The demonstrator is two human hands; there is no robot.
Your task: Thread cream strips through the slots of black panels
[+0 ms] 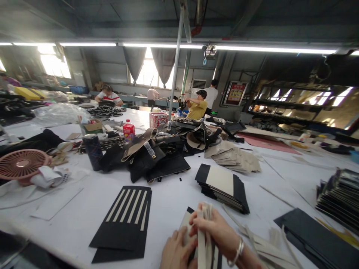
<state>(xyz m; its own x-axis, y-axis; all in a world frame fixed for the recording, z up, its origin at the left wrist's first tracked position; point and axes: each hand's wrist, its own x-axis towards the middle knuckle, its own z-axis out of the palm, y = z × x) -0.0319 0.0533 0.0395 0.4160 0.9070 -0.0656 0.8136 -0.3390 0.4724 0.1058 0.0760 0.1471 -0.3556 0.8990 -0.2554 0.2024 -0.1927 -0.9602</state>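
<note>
So the action's down by the near edge of the bench (168, 201). Right hand (214, 226) has a bunch of beige strips (201, 243) pinched between thumb and fingers, probably so one can be peeled off without setting the rest down. Left hand (176, 249) rests on a black-and-beige panel (190, 210) right underneath, I'd guess to steady it; its fingers are bent and close to the strips, but I can't tell if they're gripping anything.

Striped panels (120, 231) overlap toward the near left corner, looks like they're parked out of the way. The panel stack (221, 181) sits just beyond the hands, and loose strips (272, 250) are strewn right beside the right forearm, handy but easy to drag with a sleeve or wrist.

Dark sheets (316, 235) take up the right side. Toward the far edge, a heap of black bag parts (162, 153) blocks the middle, with a pink fan (24, 164) over by the left edge.
</note>
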